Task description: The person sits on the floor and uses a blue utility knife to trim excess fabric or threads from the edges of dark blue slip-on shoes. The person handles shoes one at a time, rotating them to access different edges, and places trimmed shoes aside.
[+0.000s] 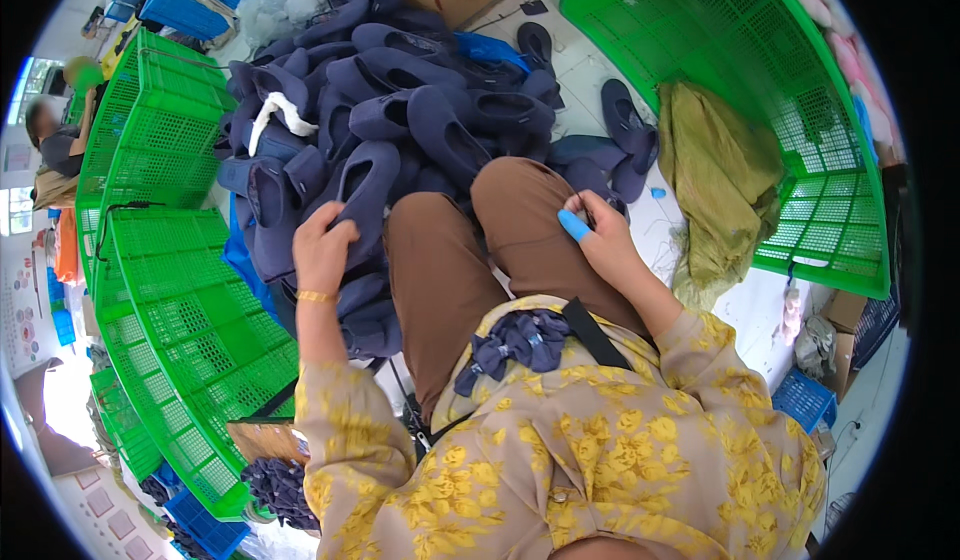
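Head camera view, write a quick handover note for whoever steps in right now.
Left hand: gripping a navy shoe at the near edge of the shoe pile.
Right hand: resting on the right knee, blue cover on one finger; whether it pinches anything is unclear.
Green crates stand on both sides.
Navy bows lie in the lap.
Done: cannot tell.
Left: most shoes remain piled.

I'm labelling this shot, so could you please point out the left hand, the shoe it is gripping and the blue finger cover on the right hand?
left hand (322, 248), head view, back of the hand
navy shoe (368, 185), head view, upper
blue finger cover (573, 225), head view, its middle
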{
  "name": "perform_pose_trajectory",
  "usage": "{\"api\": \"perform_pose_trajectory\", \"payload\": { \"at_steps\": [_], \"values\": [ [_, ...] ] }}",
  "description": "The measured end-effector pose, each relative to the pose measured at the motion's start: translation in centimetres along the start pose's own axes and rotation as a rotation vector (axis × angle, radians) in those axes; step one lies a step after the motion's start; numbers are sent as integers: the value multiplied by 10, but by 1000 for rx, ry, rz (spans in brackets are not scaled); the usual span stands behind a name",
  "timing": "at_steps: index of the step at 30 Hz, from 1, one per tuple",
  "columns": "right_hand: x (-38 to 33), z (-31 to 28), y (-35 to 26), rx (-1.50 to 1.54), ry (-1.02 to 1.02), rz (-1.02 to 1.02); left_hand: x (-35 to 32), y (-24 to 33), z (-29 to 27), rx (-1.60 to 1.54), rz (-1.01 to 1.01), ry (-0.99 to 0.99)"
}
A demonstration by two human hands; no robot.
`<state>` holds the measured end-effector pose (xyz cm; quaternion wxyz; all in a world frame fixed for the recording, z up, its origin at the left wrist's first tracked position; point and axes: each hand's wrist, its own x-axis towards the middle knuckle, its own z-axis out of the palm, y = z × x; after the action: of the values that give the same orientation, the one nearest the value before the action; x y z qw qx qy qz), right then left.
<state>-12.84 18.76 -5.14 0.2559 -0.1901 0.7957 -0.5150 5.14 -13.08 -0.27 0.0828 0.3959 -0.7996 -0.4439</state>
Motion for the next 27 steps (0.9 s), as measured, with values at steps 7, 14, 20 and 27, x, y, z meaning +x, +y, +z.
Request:
{"api": "perform_pose_trajectory", "payload": {
  "at_steps": [7,14,20,27],
  "values": [
    [-4,-19,5,188,-41,-42,-111,39,-24,94,460,-121],
    [-46,-46,-27,141,-234,-19,-145,35,33,259,477,-138],
    [-87,-43,-60,-92,-473,-434,-173,63,34,329,595,156],
    [-118,-73,-114,708,-747,-91,-194,57,66,332,564,-221]
  ]
}}
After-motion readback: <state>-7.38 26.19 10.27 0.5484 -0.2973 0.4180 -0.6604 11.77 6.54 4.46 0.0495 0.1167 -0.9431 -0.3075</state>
